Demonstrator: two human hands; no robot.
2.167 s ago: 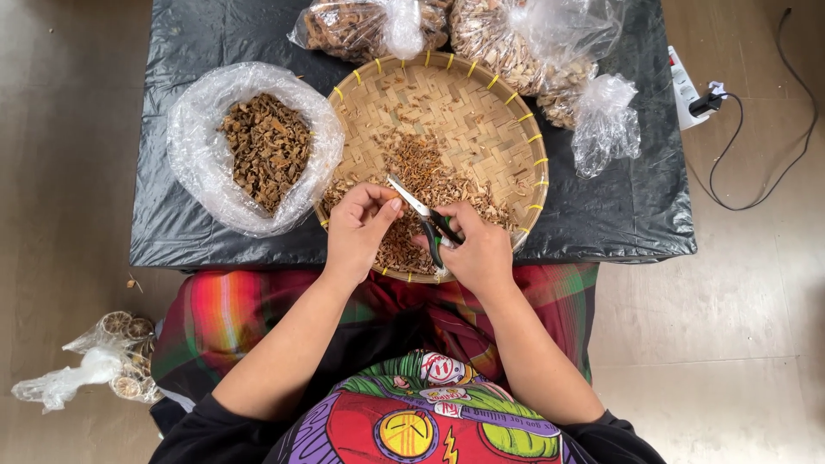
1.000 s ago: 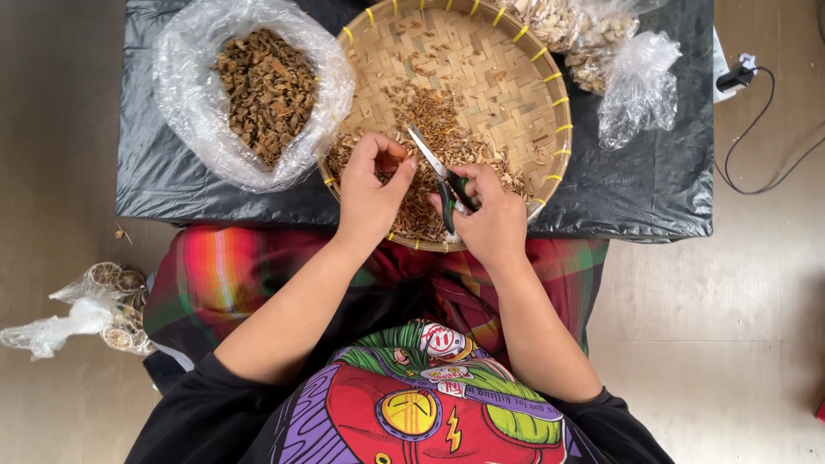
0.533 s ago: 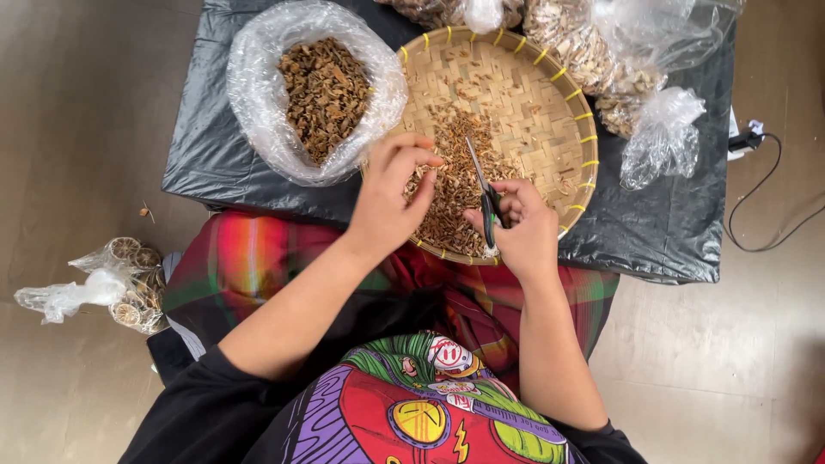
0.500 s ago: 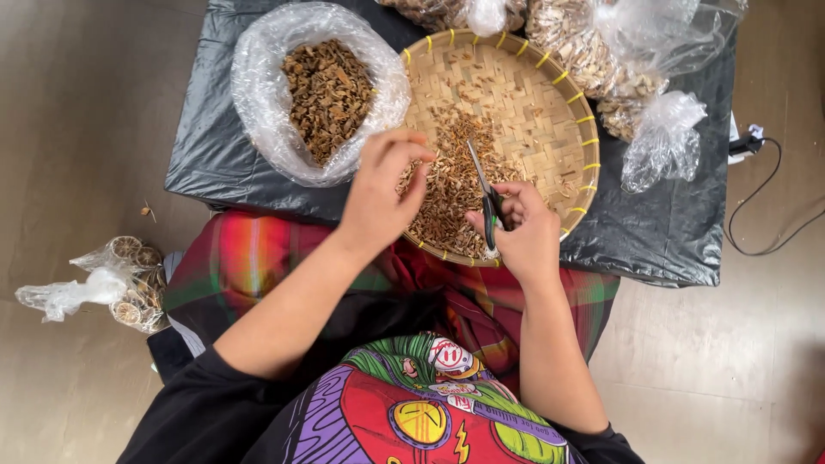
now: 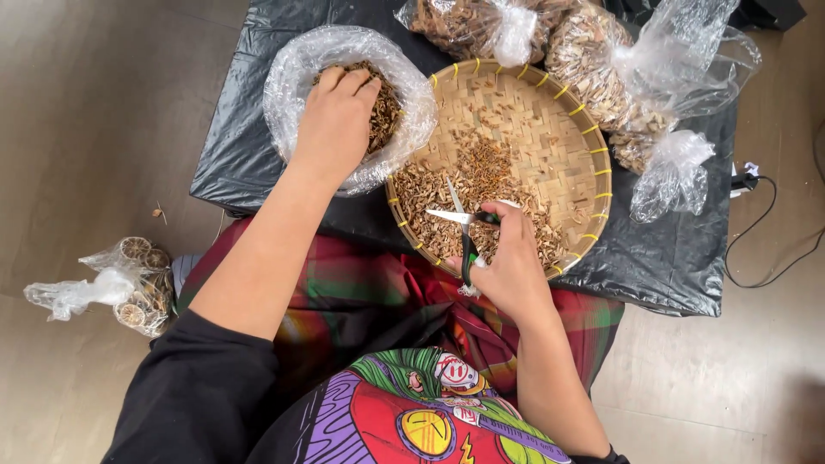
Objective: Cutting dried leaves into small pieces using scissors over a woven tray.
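Your left hand (image 5: 333, 120) digs fingers into crinkly clear bag (image 5: 292, 77) of dried brown bits; right hand (image 5: 511, 266) grips open-bladed scissors (image 5: 464, 228) above woven basket (image 5: 593, 163).

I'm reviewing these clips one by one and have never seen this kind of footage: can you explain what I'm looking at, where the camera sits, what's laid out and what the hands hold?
There is no machine here. A person works with two bare hands, and the one camera sits on their head, looking down over their lap.

In front of them is a low surface covered in black plastic sheet. On it rests a round woven tray with small brown cut pieces scattered inside. Beside it is an open clear bag of darker dried bits, and tied bags lie at the far edge.

The left hand reaches into the open bag. The right hand holds scissors, blades open, over the tray. A smaller bag lies on the floor.
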